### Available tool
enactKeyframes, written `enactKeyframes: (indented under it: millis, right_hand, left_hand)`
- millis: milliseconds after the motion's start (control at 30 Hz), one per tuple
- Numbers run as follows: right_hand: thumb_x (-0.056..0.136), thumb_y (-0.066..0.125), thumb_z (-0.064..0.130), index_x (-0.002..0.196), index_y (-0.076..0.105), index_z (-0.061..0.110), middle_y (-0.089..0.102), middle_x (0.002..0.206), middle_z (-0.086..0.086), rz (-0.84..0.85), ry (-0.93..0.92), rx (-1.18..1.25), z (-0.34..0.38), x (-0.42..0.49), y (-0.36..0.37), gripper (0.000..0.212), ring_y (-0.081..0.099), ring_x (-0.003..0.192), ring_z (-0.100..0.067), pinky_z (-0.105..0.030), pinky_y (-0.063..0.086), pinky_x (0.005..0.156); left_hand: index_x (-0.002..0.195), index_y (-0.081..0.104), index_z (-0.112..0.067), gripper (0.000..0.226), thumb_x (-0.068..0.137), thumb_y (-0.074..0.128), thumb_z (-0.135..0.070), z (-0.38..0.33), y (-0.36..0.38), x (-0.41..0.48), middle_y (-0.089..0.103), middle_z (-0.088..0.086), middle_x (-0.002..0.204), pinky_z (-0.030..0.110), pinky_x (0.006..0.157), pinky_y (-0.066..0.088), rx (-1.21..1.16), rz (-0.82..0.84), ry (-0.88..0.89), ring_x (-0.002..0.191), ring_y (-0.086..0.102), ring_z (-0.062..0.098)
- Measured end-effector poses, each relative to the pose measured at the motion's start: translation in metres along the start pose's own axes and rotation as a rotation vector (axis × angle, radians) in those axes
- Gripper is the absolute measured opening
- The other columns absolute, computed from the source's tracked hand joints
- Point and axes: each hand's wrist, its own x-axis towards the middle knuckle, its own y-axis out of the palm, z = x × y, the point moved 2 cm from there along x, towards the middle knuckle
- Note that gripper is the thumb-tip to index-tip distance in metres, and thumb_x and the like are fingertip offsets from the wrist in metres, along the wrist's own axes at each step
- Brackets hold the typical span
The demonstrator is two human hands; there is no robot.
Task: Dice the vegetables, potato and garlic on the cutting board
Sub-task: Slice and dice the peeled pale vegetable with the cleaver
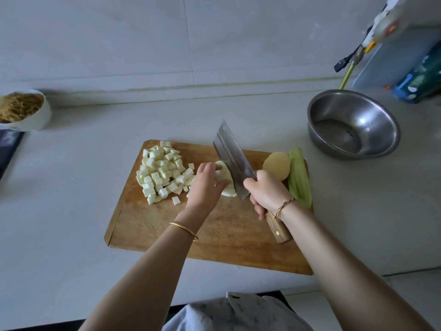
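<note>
The grey bench (71, 187) carries everything, with the wooden cutting board (167, 235) at its middle, in front of the person. Well off the board's far right corner stands a steel bowl (377, 108); nothing lies in it that can be made out except a small dark mark on its bottom. At the far left edge of the bench a white bowl (40, 118) is filled with brownish shredded strands (19, 106).

On the board, the cleaver (232, 158) stands blade-down and angled away, its edge against a pale vegetable piece (226, 180). The right hand (267, 192) is clenched around the wooden handle close to the blade. The left hand (205, 185) rests on the pale piece with curled fingers, pinning it beside the blade.

A heap of pale cubes (160, 173) fills the board's far left part, so one vegetable looks mostly diced. A peeled green vegetable (299, 177) lies along the right edge, touching a peeled potato (276, 166); both are whole. No garlic is visible.

To cut well, I would keep the left fingertips tucked back from the edge, let the flat of the blade ride against the knuckles, and match slice width to the cubes already made.
</note>
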Motion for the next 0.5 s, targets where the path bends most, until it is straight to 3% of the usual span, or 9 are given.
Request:
enactKeyframes:
  millis: [133, 233, 433, 500]
  right_hand:
    - [0.091, 0.037, 0.01, 0.086, 0.039, 0.006, 0.045, 0.063, -0.013, -0.053, -0.035, 0.038, 0.006, -0.007, -0.012, 0.007, 0.037, 0.025, -0.015, -0.023, 0.037, 0.034]
    - [0.091, 0.035, 0.008, 0.073, 0.03, 0.012, 0.043, 0.06, -0.012, -0.108, -0.07, 0.021, 0.009, -0.01, -0.02, 0.019, 0.037, 0.024, -0.017, -0.022, 0.035, 0.034]
    - [0.092, 0.033, 0.01, 0.074, 0.032, 0.013, 0.045, 0.06, -0.011, -0.057, -0.061, -0.019, 0.01, -0.014, -0.011, 0.019, 0.039, 0.025, -0.015, -0.021, 0.036, 0.032]
    - [0.093, 0.033, 0.011, 0.076, 0.034, 0.013, 0.046, 0.062, -0.012, -0.041, -0.057, -0.041, 0.011, -0.013, -0.008, 0.018, 0.04, 0.025, -0.015, -0.021, 0.036, 0.032]
  left_hand:
    - [0.123, 0.054, -0.009, 0.04, 0.087, 0.067, -0.021, 0.001, -0.001, 0.0, 0.049, 0.003, 0.126, 0.02, 0.077, 0.038, -0.019, -0.005, 0.013, 0.095, 0.049, 0.011]
    - [0.124, 0.056, -0.01, 0.038, 0.09, 0.065, -0.022, 0.003, -0.003, 0.001, 0.052, 0.0, 0.125, 0.021, 0.079, 0.04, -0.015, -0.01, 0.032, 0.103, 0.054, 0.015]
    - [0.119, 0.06, -0.009, 0.032, 0.088, 0.065, -0.016, 0.005, -0.003, 0.002, 0.058, 0.004, 0.122, 0.035, 0.086, 0.05, -0.051, -0.039, 0.0, 0.103, 0.057, 0.02]
    - [0.116, 0.061, -0.009, 0.029, 0.088, 0.066, -0.016, 0.005, -0.003, 0.003, 0.057, 0.003, 0.122, 0.032, 0.085, 0.049, -0.046, -0.033, -0.011, 0.101, 0.057, 0.019]
